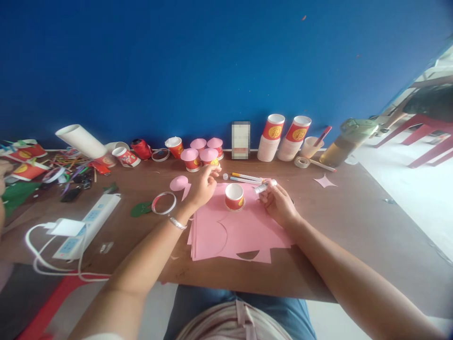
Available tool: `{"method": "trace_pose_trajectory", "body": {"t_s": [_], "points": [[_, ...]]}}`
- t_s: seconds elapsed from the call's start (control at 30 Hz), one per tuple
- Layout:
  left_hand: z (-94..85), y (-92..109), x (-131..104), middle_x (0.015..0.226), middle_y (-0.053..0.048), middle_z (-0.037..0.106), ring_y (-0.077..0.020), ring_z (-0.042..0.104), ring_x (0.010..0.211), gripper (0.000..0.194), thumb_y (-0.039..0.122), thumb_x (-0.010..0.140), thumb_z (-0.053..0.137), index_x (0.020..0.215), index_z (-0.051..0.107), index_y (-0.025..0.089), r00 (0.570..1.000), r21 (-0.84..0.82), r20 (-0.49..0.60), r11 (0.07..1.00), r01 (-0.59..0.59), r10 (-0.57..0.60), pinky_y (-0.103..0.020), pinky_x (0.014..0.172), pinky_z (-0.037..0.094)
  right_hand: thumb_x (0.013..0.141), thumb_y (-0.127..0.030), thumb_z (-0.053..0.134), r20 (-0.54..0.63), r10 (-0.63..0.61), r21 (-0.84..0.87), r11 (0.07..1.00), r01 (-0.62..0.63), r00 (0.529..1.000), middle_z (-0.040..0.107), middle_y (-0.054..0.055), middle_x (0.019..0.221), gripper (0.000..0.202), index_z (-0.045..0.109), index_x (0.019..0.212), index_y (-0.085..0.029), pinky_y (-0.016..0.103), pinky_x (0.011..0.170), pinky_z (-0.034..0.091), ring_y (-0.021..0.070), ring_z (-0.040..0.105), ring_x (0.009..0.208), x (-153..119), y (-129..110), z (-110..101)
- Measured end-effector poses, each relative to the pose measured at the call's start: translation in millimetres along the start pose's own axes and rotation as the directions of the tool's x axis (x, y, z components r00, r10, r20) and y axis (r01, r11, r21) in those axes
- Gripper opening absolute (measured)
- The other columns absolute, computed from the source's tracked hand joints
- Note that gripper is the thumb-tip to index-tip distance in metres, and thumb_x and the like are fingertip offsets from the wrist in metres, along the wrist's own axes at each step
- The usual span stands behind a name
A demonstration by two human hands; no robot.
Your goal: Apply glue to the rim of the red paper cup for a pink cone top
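A short red paper cup [234, 197] stands upright, its white inside facing up, on a stack of pink paper sheets [212, 236]. My right hand [279, 203] is closed round a small white tube [265, 186], to the right of the cup. To the cup's upper left, my left hand [206, 184] is raised with its fingers bent and apart, and nothing shows in it. Just beyond that hand are several small red cups with pink cone tops [190, 156]. A small white cap [225, 176] and two pens [246, 179] lie behind the cup.
Two stacks of paper cups [271, 146] and a jug of brown liquid [345, 144] stand along the blue wall. To the left are a power strip [88, 224] with white cables, a tape ring [163, 203] and craft scraps. Part of another person's hand shows at the far left edge.
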State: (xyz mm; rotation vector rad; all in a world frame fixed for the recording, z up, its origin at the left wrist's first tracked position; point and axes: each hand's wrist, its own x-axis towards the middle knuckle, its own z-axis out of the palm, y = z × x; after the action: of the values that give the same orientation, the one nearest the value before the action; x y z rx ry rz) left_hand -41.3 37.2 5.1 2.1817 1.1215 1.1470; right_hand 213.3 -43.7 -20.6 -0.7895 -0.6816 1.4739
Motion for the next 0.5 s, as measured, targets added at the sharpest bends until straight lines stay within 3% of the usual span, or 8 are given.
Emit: {"method": "trace_pose_trajectory", "body": {"t_s": [0.07,0.13,0.23,0.3,0.37,0.5], "points": [[-5.2,6.0,-5.2,0.129,-0.011,0.064,-0.0207,0.066,0.114,0.045,0.006,0.078,0.05,0.12,0.057,0.02,0.994,-0.236,0.106,0.97,0.062,-0.038,-0.039,0.097,0.057,0.076,-0.058,0.084,-0.022,-0.015,-0.002,1.0,0.015,1.0,0.046,-0.009,0.063,0.043,0.058,0.086,-0.024,0.023,0.059,0.054,0.0073,0.043,0.054,0.7,-0.1,0.0],[-7.8,11.8,-11.8,0.141,-0.013,0.058,-0.0251,0.059,0.131,0.054,0.01,0.078,0.056,0.13,0.052,0.022,0.961,-0.413,0.274,0.9,0.141,-0.025,-0.044,0.108,0.052,0.075,-0.056,0.085,-0.031,-0.015,-0.005,1.0,0.015,0.999,0.046,-0.009,0.063,0.044,0.057,0.086,-0.024,0.022,0.06,0.054,0.0072,0.044,0.055,1.3,-0.5,-0.4],[-2.5,19.4,-25.2,0.155,-0.013,0.046,-0.0299,0.048,0.144,0.067,0.016,0.08,0.065,0.143,0.045,0.026,0.892,-0.434,0.451,0.865,0.253,-0.034,-0.049,0.119,0.043,0.073,-0.048,0.089,-0.018,0.0,-0.002,1.0,0.0,1.0,0.048,-0.009,0.064,0.043,0.056,0.086,-0.024,0.021,0.06,0.053,0.007,0.045,0.056,1.5,-0.5,-1.5],[7.6,22.0,-33.8,0.155,-0.014,0.046,-0.0328,0.043,0.147,0.079,0.025,0.079,0.076,0.148,0.04,0.026,0.883,-0.376,0.463,0.887,0.269,-0.071,-0.051,0.122,0.038,0.07,-0.043,0.091,-0.012,0.002,-0.009,1.0,-0.002,1.0,0.048,-0.008,0.064,0.041,0.058,0.085,-0.023,0.021,0.06,0.053,0.007,0.045,0.056,1.3,0.5,-1.8],[20.0,22.0,-39.1,0.15,-0.016,0.05,-0.0353,0.049,0.142,0.092,0.032,0.07,0.087,0.148,0.039,0.023,0.893,-0.36,0.442,0.896,0.262,-0.084,-0.051,0.118,0.041,0.069,-0.04,0.092,-0.012,-0.004,-0.019,1.0,0.004,1.0,0.048,-0.008,0.064,0.039,0.059,0.082,-0.022,0.022,0.059,0.053,0.007,0.045,0.056,0.8,1.9,-1.6],[36.7,20.9,-36.4,0.133,-0.014,0.062,-0.0319,0.061,0.123,0.075,0.041,0.071,0.088,0.134,0.052,0.021,0.927,-0.341,0.367,0.916,0.21,-0.076,-0.047,0.104,0.05,0.068,-0.041,0.091,-0.029,-0.015,-0.009,1.0,0.015,0.999,0.047,-0.007,0.063,0.037,0.061,0.074,-0.02,0.022,0.058,0.051,0.0065,0.044,0.055,0.0,3.2,0.0]]}}
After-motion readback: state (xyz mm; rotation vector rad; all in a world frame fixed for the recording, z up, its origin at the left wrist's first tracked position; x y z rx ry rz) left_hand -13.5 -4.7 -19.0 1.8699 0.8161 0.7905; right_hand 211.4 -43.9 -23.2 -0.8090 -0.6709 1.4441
